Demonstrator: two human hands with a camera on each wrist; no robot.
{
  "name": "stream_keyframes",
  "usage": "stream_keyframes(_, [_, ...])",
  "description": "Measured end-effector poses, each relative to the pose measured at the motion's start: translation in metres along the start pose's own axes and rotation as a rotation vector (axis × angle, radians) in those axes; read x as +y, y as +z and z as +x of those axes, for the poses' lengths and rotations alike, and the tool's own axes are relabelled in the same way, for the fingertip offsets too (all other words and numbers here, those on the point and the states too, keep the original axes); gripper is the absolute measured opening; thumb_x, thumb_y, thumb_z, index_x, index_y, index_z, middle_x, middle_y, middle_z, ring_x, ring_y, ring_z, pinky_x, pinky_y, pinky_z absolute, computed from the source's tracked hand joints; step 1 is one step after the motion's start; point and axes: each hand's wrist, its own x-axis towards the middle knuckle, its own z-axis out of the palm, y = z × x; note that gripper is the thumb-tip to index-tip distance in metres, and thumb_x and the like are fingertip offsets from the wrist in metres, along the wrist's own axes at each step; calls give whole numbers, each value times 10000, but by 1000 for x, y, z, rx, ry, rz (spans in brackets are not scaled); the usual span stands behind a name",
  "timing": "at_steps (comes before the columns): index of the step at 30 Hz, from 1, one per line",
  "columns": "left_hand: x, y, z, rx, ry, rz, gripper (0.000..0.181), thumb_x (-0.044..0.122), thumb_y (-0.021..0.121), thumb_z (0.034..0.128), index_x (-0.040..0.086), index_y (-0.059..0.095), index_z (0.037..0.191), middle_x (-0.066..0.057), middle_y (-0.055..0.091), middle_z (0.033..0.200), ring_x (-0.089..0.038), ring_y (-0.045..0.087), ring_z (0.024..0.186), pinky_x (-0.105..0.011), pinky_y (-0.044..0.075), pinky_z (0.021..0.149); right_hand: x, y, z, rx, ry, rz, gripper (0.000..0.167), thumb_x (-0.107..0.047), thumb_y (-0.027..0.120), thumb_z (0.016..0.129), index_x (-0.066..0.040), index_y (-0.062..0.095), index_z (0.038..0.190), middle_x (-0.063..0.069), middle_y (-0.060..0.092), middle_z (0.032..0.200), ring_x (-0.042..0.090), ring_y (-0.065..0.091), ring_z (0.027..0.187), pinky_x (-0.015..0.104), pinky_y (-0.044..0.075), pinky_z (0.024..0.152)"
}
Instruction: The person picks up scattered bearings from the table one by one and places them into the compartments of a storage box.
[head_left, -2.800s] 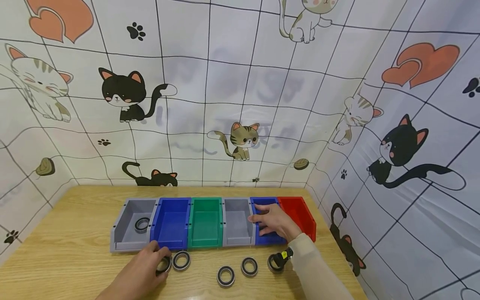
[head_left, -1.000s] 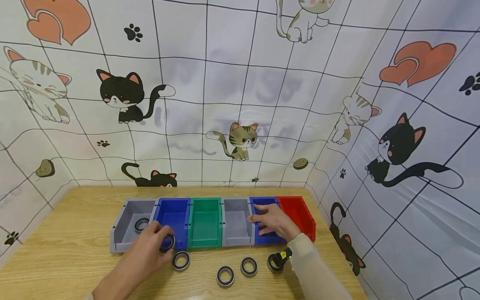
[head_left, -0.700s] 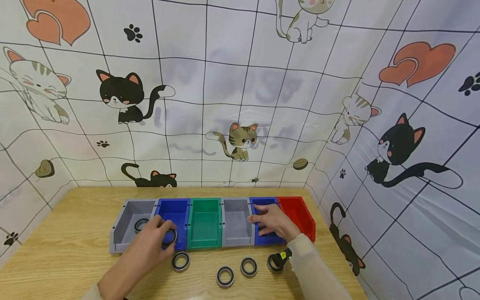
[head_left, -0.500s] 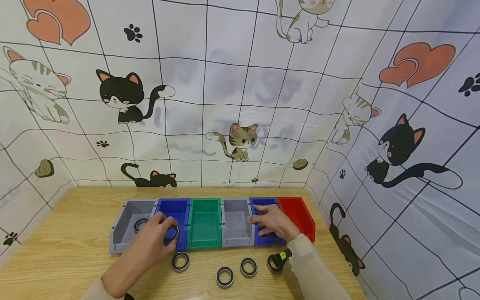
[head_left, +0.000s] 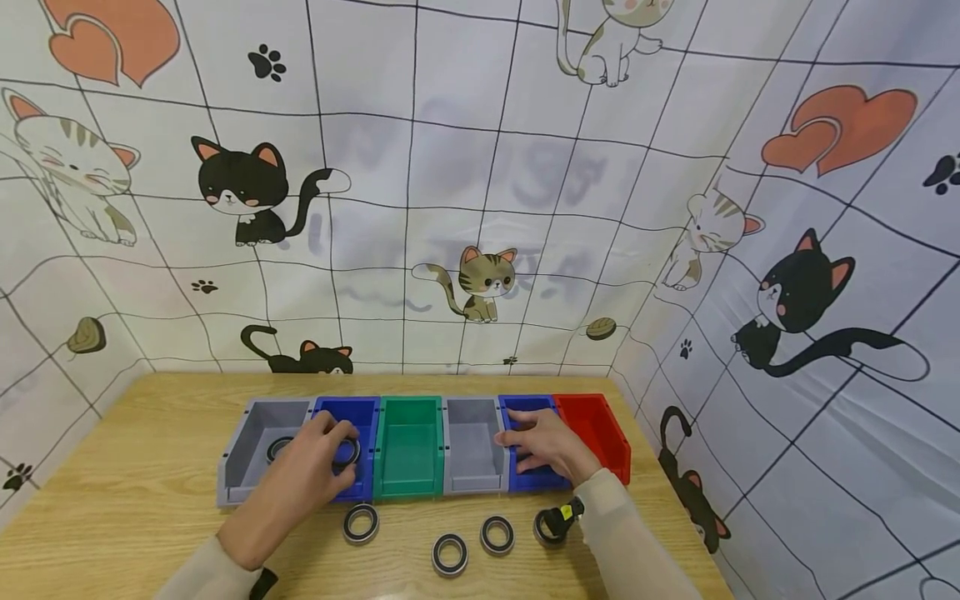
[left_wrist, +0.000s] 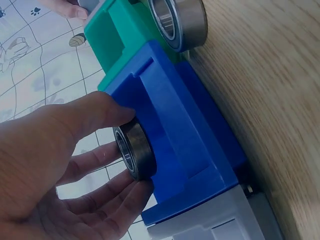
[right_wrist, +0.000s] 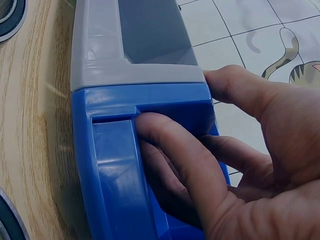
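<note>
My left hand (head_left: 303, 467) pinches a ball bearing (left_wrist: 135, 148) between thumb and fingertips. The bearing, a dark-sealed metal ring, is tilted at the opening of the left blue bin (left_wrist: 175, 130). My right hand (head_left: 551, 442) reaches over the right blue bin (right_wrist: 115, 165), with loosely bent fingers inside it and one fingertip at the wall shared with the grey bin (right_wrist: 95, 45). No object shows in the right hand. A second bearing (head_left: 277, 449) lies in the leftmost grey bin (head_left: 236, 467), partly hidden behind the left hand.
Several more bearings, such as one bearing (head_left: 362, 523) and another bearing (head_left: 450, 554), lie on the wooden table (head_left: 150, 450) before the bins. A green bin (head_left: 410, 458) and a red bin (head_left: 596, 429) complete the row. A cat-print curtain (head_left: 420, 167) hangs behind.
My left hand has lifted the bearing off the table and carried it up and slightly right, over the left blue bin. The right hand has stayed in place.
</note>
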Motion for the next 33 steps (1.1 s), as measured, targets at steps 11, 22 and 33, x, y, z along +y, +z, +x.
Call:
stream_keyframes(11, [-4, 8, 12, -90, -24, 41, 417, 63, 999, 863, 59, 813, 1236, -89, 656, 1059, -179, 545, 879, -345, 566, 720, -1, 0, 0, 1, -2, -2, 895, -242, 958, 1003, -41, 503, 1747, 269, 738, 1536, 341, 842, 1196, 388, 738, 753])
stream_keyframes(22, [-8, 19, 23, -176, 14, 126, 407, 66, 995, 884, 15, 774, 1223, -149, 675, 1078, -245, 665, 899, -439, 650, 744, 0, 0, 1, 0, 1, 1, 891, -246, 952, 1009, -40, 500, 1749, 249, 775, 1479, 303, 848, 1145, 375, 734, 746])
stream_keyframes(33, [-11, 30, 31, -251, 3, 153, 320, 30, 948, 930, -22, 789, 1202, -213, 719, 1080, -342, 757, 963, -537, 706, 825, 0, 0, 1, -2, -2, -1, 889, -243, 952, 1009, -39, 502, 1748, 258, 765, 1494, 330, 847, 1179, 376, 734, 742])
